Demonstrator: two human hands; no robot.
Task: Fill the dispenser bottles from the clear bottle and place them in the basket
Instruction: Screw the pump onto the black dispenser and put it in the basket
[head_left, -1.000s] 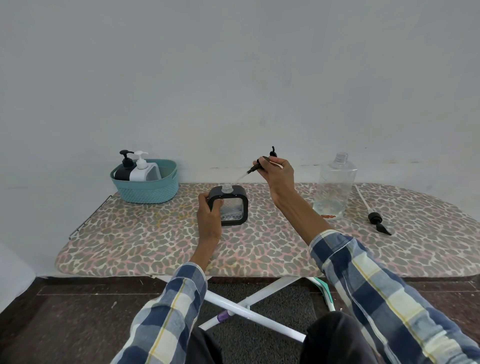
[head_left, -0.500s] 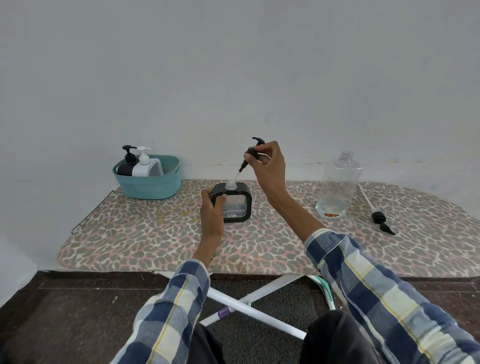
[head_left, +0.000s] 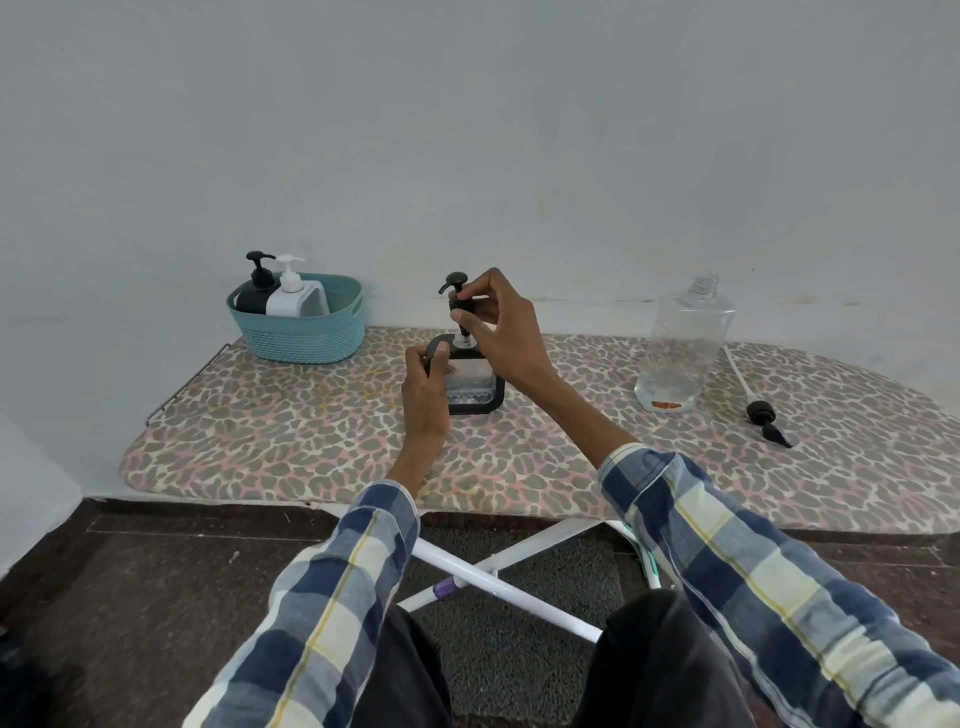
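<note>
Left hand (head_left: 427, 387) gripping square dispenser (head_left: 475, 384) standing mid-board (head_left: 291, 441), right hand (head_left: 501, 325) pinching black pump (head_left: 460, 301) just above its neck, clear bottle (head_left: 680, 348) standing uncapped at right, loose pump (head_left: 763, 415) lying beside it, basket (head_left: 298, 325) at far left holding two bottles (head_left: 280, 293)

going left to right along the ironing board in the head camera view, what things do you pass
teal basket holding a black dispenser bottle and a white dispenser bottle → square dispenser bottle gripped by the left hand, with the right hand holding its pump → clear bottle → loose pump
</note>
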